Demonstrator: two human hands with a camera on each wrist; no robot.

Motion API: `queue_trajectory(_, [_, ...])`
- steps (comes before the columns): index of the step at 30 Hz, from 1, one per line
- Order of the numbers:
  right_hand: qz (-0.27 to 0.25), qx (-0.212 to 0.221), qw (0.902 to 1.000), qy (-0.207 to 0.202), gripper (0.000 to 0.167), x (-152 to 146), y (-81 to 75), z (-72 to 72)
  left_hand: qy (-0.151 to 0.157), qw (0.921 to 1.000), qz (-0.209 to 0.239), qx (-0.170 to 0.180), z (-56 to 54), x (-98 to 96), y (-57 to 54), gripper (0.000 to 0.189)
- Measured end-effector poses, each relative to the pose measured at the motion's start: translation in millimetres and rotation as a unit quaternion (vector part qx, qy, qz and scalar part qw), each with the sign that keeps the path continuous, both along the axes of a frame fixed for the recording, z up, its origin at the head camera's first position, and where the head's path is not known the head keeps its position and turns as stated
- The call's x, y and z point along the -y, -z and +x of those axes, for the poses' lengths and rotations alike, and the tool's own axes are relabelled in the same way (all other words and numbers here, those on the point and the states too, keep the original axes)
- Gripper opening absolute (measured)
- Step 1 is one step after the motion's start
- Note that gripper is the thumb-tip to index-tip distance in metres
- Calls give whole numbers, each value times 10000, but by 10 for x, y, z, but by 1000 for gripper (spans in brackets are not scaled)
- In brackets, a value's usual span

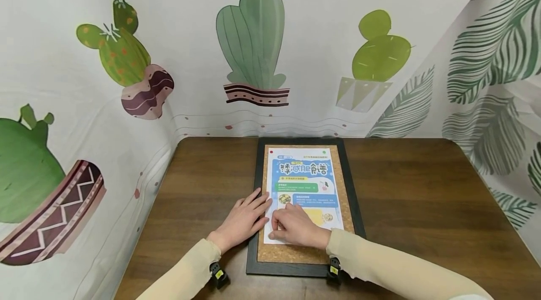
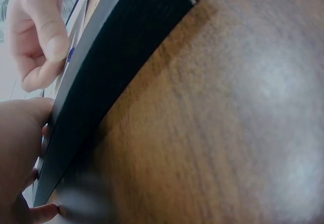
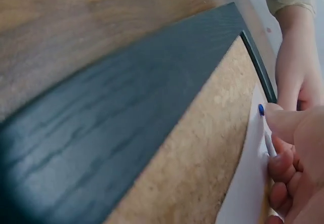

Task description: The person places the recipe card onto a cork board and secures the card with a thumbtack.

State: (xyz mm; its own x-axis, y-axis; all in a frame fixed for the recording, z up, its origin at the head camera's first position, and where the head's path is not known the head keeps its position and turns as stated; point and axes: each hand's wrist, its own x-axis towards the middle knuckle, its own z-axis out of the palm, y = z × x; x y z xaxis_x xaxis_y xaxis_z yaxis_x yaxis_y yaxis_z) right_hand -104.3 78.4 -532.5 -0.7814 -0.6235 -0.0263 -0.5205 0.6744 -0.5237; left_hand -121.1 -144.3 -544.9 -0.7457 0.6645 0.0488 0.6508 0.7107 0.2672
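A printed poster (image 1: 304, 173) lies on a black-framed cork board (image 1: 296, 255), with a red pushpin (image 1: 271, 152) and a green pushpin (image 1: 324, 152) at its top corners. My left hand (image 1: 245, 218) rests with spread fingers across the board's left frame, fingertips at the poster's edge. Over the poster's lower part is my right hand (image 1: 297, 226), fingers curled in. In the right wrist view its thumb tip lies right against a blue pushpin (image 3: 261, 109) near the paper's corner; whether it presses cannot be told. The poster's lower right is partly hidden by the right hand.
The board lies on a brown wooden table (image 1: 405, 187), its far edge near the back. A white cloth (image 1: 314, 56) printed with cacti and leaves hangs behind and at the sides. Black wrist cameras (image 1: 219, 275) sit under both sleeves.
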Motion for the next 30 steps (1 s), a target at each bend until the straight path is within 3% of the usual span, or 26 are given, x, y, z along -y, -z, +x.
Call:
queue_trajectory(6, [125, 101, 9998, 94, 32, 34, -63, -6, 48, 10000, -27, -21, -5, -8, 11, 54])
queue_trajectory(11, [492, 421, 9967, 491, 40, 59, -169, -21, 63, 10000, -48, -38, -17, -22, 30, 54])
queue_trajectory(16, [615, 134, 9951, 758, 48, 15, -142, 27, 86, 9999, -4, -62, -37, -30, 31, 54])
queue_trajectory(23, [104, -309, 9981, 528, 44, -122, -94, 33, 35, 10000, 21, -54, -36, -45, 60, 54])
queue_trajectory(30, [-607, 246, 9964, 529, 19, -480, -122, 35, -57, 9999, 73, 128, 25, -9, 51, 53])
